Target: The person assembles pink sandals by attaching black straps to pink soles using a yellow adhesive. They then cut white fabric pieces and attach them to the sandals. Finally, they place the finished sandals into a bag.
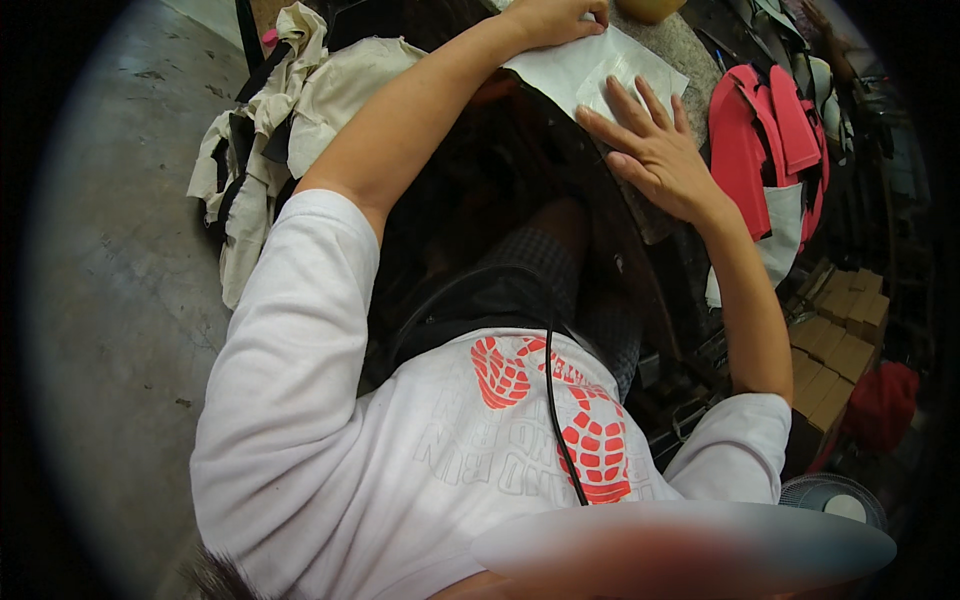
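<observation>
A thin white sheet (552,72) with a slight sheen lies on a speckled grey work surface (672,48) at the top of the head view. My right hand (655,150) rests flat on its near right part, fingers spread. What looks like a smaller pale piece (622,62) lies on the sheet by those fingertips. My left hand (558,20) is at the sheet's far left edge, fingers curled inward. Whatever is between them is hidden, and the picture's top edge cuts the hand off.
Cream and black cloth (345,95) is heaped on the left. Red-pink cut pieces (760,140) and a white piece (782,235) lie right of the work surface. Brown cardboard boxes (835,345), a red cloth (880,405) and a fan (838,500) stand at right. A yellowish round object (648,8) sits beyond the sheet.
</observation>
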A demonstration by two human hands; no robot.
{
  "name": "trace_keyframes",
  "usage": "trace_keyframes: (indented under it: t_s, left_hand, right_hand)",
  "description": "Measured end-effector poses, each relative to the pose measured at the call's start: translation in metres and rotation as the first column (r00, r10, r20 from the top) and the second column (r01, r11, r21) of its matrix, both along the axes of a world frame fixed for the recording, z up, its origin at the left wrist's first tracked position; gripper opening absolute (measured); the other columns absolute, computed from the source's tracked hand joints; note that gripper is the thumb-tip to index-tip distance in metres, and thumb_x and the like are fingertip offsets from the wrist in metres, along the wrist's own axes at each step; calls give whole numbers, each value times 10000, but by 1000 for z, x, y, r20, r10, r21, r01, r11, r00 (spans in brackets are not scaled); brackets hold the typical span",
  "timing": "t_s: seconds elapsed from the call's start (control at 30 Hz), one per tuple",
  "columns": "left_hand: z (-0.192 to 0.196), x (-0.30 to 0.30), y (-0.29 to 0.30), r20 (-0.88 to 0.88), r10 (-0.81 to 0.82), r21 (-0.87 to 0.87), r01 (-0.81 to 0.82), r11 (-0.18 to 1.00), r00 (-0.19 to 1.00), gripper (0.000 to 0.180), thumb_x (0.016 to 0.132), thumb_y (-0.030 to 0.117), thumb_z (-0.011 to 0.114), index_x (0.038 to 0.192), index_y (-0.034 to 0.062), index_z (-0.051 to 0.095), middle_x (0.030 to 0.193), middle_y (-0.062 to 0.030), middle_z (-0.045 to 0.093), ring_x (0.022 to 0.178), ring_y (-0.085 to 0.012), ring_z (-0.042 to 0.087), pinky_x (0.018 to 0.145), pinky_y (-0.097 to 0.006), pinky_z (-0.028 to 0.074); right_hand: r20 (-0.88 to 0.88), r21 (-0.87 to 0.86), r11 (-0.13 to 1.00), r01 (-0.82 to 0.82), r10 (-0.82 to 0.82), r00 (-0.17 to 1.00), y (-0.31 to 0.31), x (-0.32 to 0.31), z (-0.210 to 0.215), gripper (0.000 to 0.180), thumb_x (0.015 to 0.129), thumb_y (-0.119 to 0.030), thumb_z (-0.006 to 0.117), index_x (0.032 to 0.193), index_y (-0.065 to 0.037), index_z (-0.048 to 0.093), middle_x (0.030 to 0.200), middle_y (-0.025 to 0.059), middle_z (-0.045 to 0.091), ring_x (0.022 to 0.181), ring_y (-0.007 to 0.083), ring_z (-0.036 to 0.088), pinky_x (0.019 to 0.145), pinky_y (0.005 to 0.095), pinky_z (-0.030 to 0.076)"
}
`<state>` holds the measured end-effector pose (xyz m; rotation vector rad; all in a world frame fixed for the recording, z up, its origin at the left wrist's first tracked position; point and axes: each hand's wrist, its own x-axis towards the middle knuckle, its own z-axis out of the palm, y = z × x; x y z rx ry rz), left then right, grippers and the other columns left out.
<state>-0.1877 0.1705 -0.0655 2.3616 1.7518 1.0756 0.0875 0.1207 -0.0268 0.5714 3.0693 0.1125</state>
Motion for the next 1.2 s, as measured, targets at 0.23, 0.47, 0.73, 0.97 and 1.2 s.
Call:
trace_keyframes:
  t_s: [0.23, 0.47, 0.73, 0.97, 1.2]
  left_hand:
    - [9, 12, -3, -40, 67, -53, -69, 996, 997, 126, 831, 250, 693, 897, 156, 746, 1052, -119, 657, 1100, -342, 575, 948, -441, 482]
    - [-4, 2, 12, 259, 65, -92, -43, 995, 964, 221, 848, 199, 687, 1007, 54, 739, 1024, -180, 659, 977, -363, 644, 873, -427, 524]
    - [-24, -22, 24, 352, -100, -13, 112, 994, 930, 268, 794, 76, 690, 1052, 9, 718, 986, -195, 672, 903, -302, 688, 819, -378, 560]
    - [-24, -28, 31, 294, -114, -2, 120, 993, 949, 280, 740, 111, 741, 1001, 10, 725, 931, -186, 697, 884, -318, 686, 811, -394, 553]
    - [-27, -24, 33, 266, -93, 29, 89, 996, 959, 273, 738, 110, 724, 993, 15, 732, 932, -190, 712, 887, -334, 691, 814, -405, 553]
  right_hand:
    - [-313, -855, 500, -139, -284, 906, 13, 29, 57, 1044, 963, -756, 9, 1076, -63, 782, 1549, 127, 459, 1528, 285, 222, 1245, 488, -28]
    - [-440, -784, 607, -126, -402, 803, 12, -2, 59, 959, 1001, -712, 62, 1118, -79, 773, 1418, 161, 586, 1434, 286, 407, 1239, 495, 87]
    - [-508, -719, 693, -56, -469, 723, 56, -16, 27, 801, 1041, -653, 217, 1250, -56, 709, 1448, 222, 540, 1444, 323, 390, 1220, 451, 180]
    - [-243, 31, 960, 277, -261, 934, 89, -58, -17, 580, 1063, -512, 323, 1461, -146, 532, 1571, 218, 384, 1514, 372, 244, 1211, 576, 170]
    - [-36, 260, 870, 418, -424, 905, 45, -60, -16, 1013, 921, -821, 244, 1522, -20, 400, 1620, 194, 310, 1537, 356, 190, 1203, 631, 80]
